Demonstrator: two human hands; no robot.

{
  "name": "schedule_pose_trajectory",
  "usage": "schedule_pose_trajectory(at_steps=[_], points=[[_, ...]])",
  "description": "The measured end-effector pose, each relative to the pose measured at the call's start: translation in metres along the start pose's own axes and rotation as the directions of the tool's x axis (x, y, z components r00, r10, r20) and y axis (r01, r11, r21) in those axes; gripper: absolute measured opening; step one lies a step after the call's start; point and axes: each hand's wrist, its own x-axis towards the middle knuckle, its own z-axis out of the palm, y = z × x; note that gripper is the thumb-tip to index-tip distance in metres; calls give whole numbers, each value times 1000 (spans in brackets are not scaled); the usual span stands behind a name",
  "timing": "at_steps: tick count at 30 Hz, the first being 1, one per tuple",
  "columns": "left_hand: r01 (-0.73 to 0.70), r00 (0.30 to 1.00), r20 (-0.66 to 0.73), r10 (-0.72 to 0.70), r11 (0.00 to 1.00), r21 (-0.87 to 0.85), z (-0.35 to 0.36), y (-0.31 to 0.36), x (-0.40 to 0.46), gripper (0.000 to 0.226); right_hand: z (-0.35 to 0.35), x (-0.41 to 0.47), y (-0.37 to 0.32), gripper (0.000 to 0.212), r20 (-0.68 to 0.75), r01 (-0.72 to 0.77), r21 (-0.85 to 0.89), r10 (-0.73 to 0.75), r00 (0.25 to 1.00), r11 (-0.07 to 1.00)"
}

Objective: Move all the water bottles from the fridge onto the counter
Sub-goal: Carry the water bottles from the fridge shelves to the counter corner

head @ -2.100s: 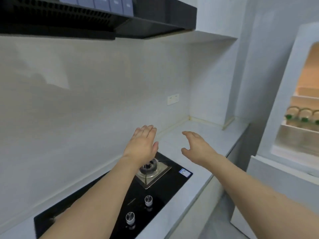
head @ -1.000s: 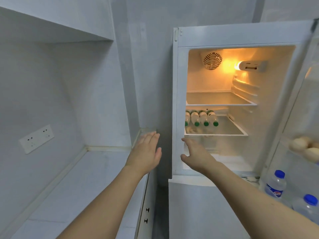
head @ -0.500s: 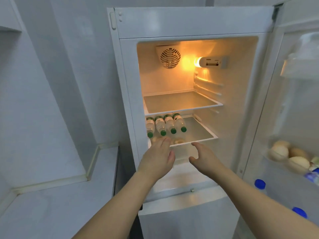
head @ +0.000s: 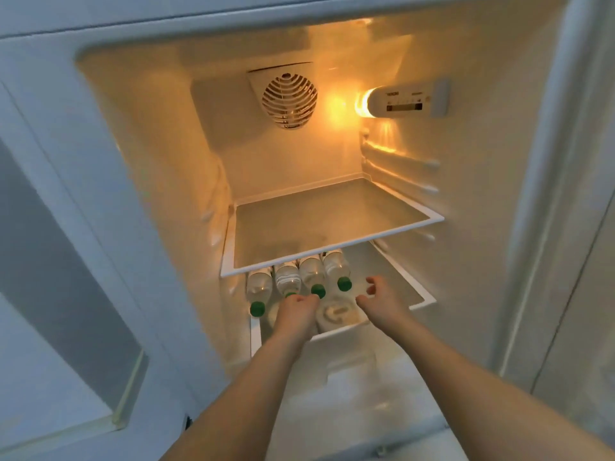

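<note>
Several clear water bottles with green caps lie side by side on the left of the fridge's lower glass shelf (head: pixel 422 301), caps toward me. The leftmost bottle (head: pixel 258 285) lies nearest the fridge wall and the rightmost bottle (head: pixel 335 265) nearest the shelf's middle. My left hand (head: pixel 295 313) reaches in at shelf level, its fingertips at the cap of the second bottle (head: pixel 287 277), which they hide. My right hand (head: pixel 379 299) hovers over the bare shelf just right of the bottles, fingers loosely curled and holding nothing. The upper shelf hides the bottles' far ends.
The upper glass shelf (head: pixel 332 251) juts out right above the bottles, leaving a low gap. Below the lower shelf a drawer holds pale round food (head: pixel 336 315). The white counter (head: pixel 50 394) lies at the lower left, beside the fridge. Fan and lamp sit high at the back.
I have turned from the stove and counter to the open fridge and moved close. Both hands went from in front of the fridge in to the lower shelf by the bottle caps.
</note>
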Motion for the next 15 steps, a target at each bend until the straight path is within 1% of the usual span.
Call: schedule_pose_trajectory(at_steps=[4, 7, 8, 11, 15], points=[[128, 992, 5, -128, 987, -102, 23, -6, 46, 19, 19, 41, 8, 58, 25, 7, -26, -7, 1000, 1000], [225, 974, 1, -227, 964, -138, 37, -6, 66, 26, 33, 58, 12, 50, 32, 20, -26, -19, 999, 999], [230, 972, -9, -234, 960, -157, 40, -7, 71, 27, 37, 62, 12, 50, 29, 27, -39, -26, 999, 999], [240, 966, -43, -253, 949, -206, 47, -11, 86, 28, 48, 75, 15, 61, -1, 41, -98, -42, 999, 994], [232, 964, -86, -252, 953, -195, 52, -15, 102, 38, 61, 81, 17, 63, -128, 82, -135, -100, 987, 987]])
